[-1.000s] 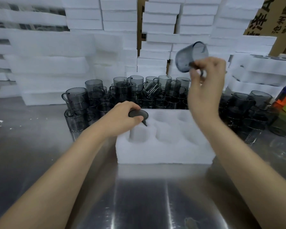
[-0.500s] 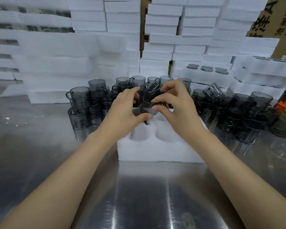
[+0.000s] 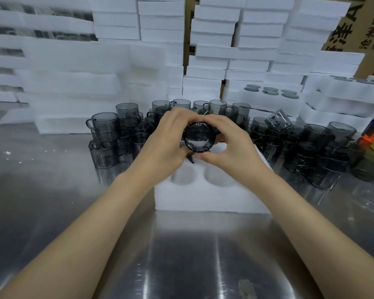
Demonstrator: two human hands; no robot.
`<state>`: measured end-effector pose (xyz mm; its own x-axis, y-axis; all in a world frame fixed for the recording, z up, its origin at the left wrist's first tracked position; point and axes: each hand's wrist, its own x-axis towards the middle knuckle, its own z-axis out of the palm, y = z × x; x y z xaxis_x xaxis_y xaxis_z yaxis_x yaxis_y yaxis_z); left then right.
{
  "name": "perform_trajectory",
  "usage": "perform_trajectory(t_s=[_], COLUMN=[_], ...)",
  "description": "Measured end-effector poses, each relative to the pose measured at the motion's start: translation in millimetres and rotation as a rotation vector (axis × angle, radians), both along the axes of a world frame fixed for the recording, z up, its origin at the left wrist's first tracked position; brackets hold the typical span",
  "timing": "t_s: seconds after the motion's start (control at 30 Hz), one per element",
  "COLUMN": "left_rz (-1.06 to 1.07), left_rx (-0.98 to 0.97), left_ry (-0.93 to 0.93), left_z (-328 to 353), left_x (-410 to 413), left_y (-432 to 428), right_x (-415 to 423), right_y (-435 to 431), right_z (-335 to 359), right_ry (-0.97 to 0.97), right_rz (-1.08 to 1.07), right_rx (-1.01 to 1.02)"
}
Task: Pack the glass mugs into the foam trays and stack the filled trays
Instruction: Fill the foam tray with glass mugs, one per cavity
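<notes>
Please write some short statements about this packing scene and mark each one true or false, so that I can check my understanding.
1. The left hand and the right hand together hold one glass mug over the foam tray. True.
2. The two pockets at the front of the tray are filled with mugs. False: both front pockets are empty.
3. Many loose mugs stand on the metal table behind the tray. True.
4. The held mug is made of clear, colourless glass. False: its glass is dark smoky grey.
</notes>
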<state>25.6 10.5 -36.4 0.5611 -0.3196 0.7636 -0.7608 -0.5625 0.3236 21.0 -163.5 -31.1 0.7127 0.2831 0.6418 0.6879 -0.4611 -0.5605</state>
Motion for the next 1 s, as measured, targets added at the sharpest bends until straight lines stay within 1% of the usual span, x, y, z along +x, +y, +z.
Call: perform_trajectory(t_s=[0.13, 0.23, 0.37, 0.43, 0.53, 0.63, 0.8, 1.0], left_rz=[0.020, 0.050, 0.076, 0.079, 0.081, 0.074, 0.051, 0.020], left_rx=[0.006, -0.001, 0.007, 0.046, 0.103, 0.129, 0.151, 0.192], left_ry=[0.011, 0.043, 0.118, 0.152, 0.181, 0.191, 0.203, 0.218], left_z=[-0.3, -2.1, -3.1, -3.5, -4.0, -4.2, -4.6, -3.8], left_x=[-0.1, 0.4, 0.7, 1.1, 2.1, 2.8, 3.0, 2.7], left_y=[0.3, 0.9, 1.5, 2.5, 3.4, 3.6, 3.4, 2.2], right_x=[0.0, -0.1, 1.2, 3.5, 7.6, 9.4, 5.8, 6.7], right_y=[-0.8, -0.7, -3.6, -5.0, -6.6, -7.9, -6.7, -6.5], right_z=[0.8, 0.4, 0.3, -0.3, -1.2, -1.3, -1.1, -1.2], right_ry=[0.015, 0.027, 0.139, 0.179, 0.201, 0.215, 0.166, 0.214], right_rz=[0.011, -0.018, -0.065, -0.100, -0.162, -0.182, -0.214, -0.265], right_rx=[0.029, 0.067, 0.154, 0.126, 0.021, -0.007, -0.058, -0.101])
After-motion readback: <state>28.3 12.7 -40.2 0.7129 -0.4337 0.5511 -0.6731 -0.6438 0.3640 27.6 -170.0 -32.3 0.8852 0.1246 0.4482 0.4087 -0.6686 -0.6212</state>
